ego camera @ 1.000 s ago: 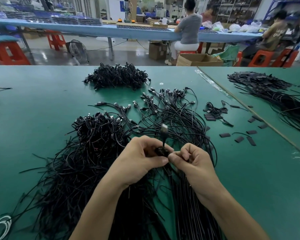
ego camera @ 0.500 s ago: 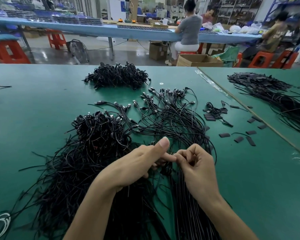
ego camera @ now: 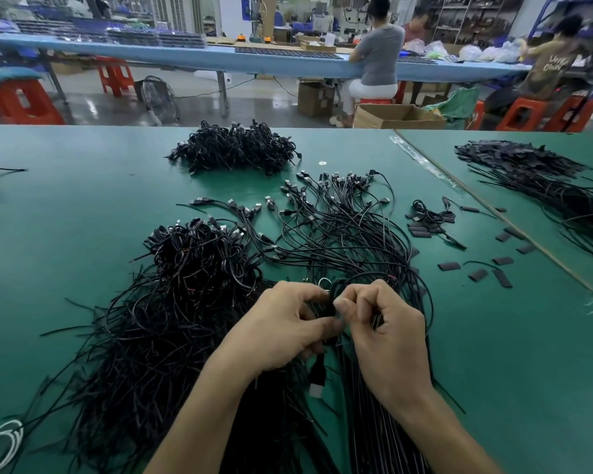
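Since half a second ago the forefinger of the left hand (ego camera: 281, 331), which stuck straight up, has curled back down. The plug (ego camera: 316, 384) that stood above the knuckles a second ago now hangs below them, its metal tip pointing toward me.

From my seat I see both hands meeting knuckle to knuckle over the middle of the green desk (ego camera: 65, 206). The left hand pinches the black cable (ego camera: 332, 297) between thumb and bent fingers. The right hand (ego camera: 387, 340) pinches the same cable between thumb and forefinger, with its other fingers folded into the palm. The cable is bunched in the narrow gap between the two hands, raised a little off the desk. I cannot tell how many turns it makes there.

Under my forearms lies a sheaf of straight cables (ego camera: 374, 425) running toward me. To the left of it sprawls a tangled heap (ego camera: 199, 258) with loose ends splayed outward. Beyond the hands a fan of cables (ego camera: 336, 217) spreads out with its plugs pointing away. Farther back sits a tighter pile (ego camera: 233, 148) near the desk's far edge. To the right, short black sleeve pieces (ego camera: 449, 266) are scattered, well apart from the hands. A white loop of wire (ego camera: 0, 443) lies at the lower left corner. On the adjoining desk to the right rests another dark bundle (ego camera: 545, 179).
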`<action>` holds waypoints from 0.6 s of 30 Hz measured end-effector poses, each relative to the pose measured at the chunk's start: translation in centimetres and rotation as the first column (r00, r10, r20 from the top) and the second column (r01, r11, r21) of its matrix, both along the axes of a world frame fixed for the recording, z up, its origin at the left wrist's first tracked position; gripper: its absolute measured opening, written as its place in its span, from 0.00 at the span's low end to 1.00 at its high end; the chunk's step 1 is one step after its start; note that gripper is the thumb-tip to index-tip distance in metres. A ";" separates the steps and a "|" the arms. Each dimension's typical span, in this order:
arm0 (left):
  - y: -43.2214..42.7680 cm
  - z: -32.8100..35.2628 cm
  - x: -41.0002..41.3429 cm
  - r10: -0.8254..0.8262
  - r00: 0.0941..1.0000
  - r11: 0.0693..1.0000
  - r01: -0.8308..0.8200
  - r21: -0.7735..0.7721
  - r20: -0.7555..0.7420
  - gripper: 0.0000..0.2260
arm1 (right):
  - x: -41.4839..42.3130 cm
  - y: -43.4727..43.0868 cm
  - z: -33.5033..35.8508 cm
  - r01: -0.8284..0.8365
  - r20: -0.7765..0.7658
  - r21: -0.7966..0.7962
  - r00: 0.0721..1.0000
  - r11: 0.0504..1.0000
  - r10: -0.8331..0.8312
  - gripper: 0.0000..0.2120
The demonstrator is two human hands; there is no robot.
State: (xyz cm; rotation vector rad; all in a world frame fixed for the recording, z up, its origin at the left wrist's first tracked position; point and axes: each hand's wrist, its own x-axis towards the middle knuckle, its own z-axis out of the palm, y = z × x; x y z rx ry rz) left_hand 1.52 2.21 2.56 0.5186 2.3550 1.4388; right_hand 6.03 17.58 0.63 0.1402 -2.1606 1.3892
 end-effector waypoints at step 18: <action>-1.9 0.6 -0.8 0.229 0.967 0.958 -0.205 0.200 -0.108 0.06 | -0.5 -0.4 -1.8 -0.181 0.273 -0.295 0.925 0.938 0.264 0.16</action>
